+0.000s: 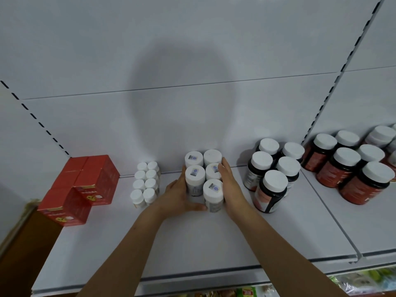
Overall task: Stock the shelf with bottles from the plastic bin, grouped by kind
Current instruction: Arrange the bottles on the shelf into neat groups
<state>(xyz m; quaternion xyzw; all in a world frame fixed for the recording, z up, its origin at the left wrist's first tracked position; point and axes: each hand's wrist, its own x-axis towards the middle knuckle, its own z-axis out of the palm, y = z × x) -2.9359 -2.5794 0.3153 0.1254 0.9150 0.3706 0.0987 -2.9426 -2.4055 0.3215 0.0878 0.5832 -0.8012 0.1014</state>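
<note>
Both hands bracketed the white bottle cluster, five bottles in two rows at the shelf centre, near the back panel. Left hand lay w/ fingers straight along the cluster's left side, thumb under the front; right hand flat vs. the right side. Neither pinched anything. Risk: uneven squeeze could tip the front bottle, or shove the group into the dark bottles nearby on the right. Small bottles stood just to the left.
</note>
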